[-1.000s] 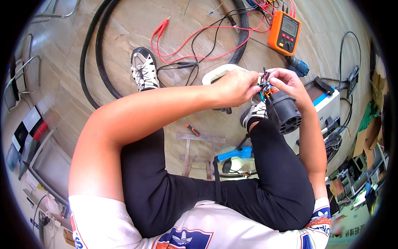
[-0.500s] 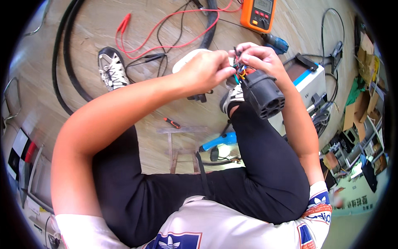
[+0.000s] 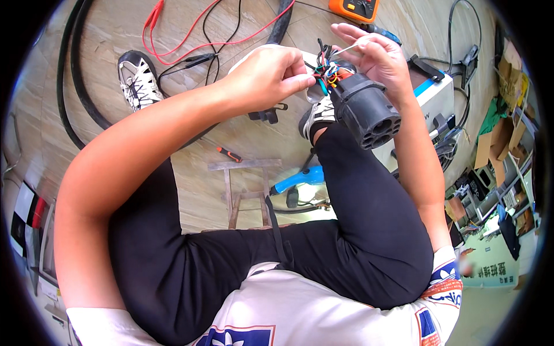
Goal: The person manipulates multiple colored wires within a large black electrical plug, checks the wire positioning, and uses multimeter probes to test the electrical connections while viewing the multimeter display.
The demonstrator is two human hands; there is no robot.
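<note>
White shirt fabric [image 3: 323, 311] with blue and orange print fills the lower centre of the frame, and black trousers [image 3: 346, 230] cover the crossed legs above it. Both bare forearms rise from the lower edge toward the upper centre. A small wooden stool [image 3: 245, 190] stands on the tan floor [image 3: 190, 144] between the legs at centre frame, with a blue-handled tool [image 3: 303, 177] just right of it and a small red-and-black screwdriver [image 3: 229, 154] just above its left corner. At upper centre, the left hand [image 3: 268, 75] has thumb and forefinger pinched shut on the coloured wires [image 3: 327, 72] that fan out of the back of a black round multi-pin connector [image 3: 366, 109]; the remaining fingers are curled in. Immediately right of it, the right hand [image 3: 378, 57] is partly open, fingertips pinching a thin pale wire strand while the palm sits against the connector body. The connector face, showing several round sockets, points toward lower right, above the right knee. Behind it lies a white-and-blue equipment case [image 3: 438, 98]. A sandalled foot [image 3: 135, 78] rests at upper left beside thick black cable [image 3: 72, 86]. Red and black test leads [image 3: 196, 40] run across the top toward an orange multimeter [image 3: 353, 8] at the upper edge.
</note>
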